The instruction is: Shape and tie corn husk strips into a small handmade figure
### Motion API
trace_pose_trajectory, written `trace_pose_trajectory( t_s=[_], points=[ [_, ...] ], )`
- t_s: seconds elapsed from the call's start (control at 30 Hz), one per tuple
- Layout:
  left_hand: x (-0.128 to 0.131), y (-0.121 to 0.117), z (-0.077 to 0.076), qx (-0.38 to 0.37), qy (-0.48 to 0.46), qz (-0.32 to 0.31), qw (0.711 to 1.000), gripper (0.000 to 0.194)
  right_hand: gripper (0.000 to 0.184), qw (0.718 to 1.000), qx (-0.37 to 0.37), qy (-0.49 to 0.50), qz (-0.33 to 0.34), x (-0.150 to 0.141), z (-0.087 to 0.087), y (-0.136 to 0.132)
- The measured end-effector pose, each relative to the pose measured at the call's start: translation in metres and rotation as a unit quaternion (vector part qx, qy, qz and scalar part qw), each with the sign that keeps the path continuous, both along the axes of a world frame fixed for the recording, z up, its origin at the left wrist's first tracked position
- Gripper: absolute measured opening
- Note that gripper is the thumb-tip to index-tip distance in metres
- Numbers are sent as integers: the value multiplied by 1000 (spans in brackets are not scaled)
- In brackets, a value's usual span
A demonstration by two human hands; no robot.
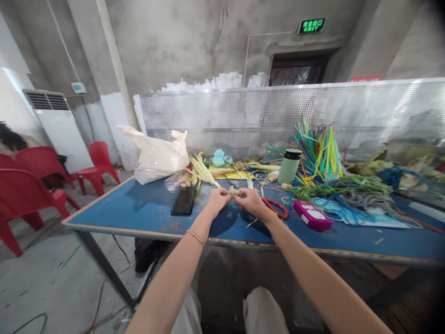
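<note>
Both hands meet over the front middle of the blue table (132,208). Between their fingertips is a small pale-green piece of what looks like plant husk (234,189), its shape too small to make out. My left hand (219,199), with a beaded bracelet on its wrist, pinches it from the left. From the right, my right hand (251,202) grips it with bent fingers. Red-handled scissors (285,213) lie beside my right wrist, partly hidden by it. Pale corn husks (203,170) are spread just behind the hands.
Left of the hands are a black phone (182,202), a clear plastic bottle (174,181) and a white plastic bag (160,155). To the right stand a green tumbler (289,167), colourful strips (325,155), tangled cords (323,188), a purple box (313,216) and a blue face mask (378,219).
</note>
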State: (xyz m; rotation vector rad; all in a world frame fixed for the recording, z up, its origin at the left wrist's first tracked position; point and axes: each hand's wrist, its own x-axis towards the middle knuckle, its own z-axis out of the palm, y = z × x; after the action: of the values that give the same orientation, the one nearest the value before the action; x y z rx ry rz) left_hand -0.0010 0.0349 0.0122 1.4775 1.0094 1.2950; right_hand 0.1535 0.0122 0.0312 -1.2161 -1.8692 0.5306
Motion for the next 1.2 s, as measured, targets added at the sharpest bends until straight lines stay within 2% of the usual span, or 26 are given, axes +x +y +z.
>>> trace_pose_trajectory(
  t_s=[0.3, 0.6, 0.77, 0.9, 1.0, 1.1, 1.2],
  points=[
    [-2, 7, -7, 61, 109, 27, 992, 10, 21, 995, 73, -53, -48, 3, -6, 7],
    [0, 5, -5, 62, 149, 41, 986, 6, 26, 996, 64, -47, -43, 0, -9, 9],
    [0, 2, 0, 78, 164, 54, 982, 8, 20, 999, 22, -5, -32, 0, -6, 6],
    [-1, 2, 0, 66, 130, 39, 988, 8, 16, 999, -32, 44, 5, 0, -1, 1],
    [0, 2, 0, 35, 86, 14, 996, 8, 20, 997, -45, 62, 5, 0, 1, 0],
    [0, 2, -1, 28, 72, 12, 997, 8, 22, 998, -33, 47, -9, 0, 0, 1],
    [-1, 3, -3, 38, 79, 18, 996, 9, 22, 999, 16, 10, -25, 1, -3, 4]
  ],
)
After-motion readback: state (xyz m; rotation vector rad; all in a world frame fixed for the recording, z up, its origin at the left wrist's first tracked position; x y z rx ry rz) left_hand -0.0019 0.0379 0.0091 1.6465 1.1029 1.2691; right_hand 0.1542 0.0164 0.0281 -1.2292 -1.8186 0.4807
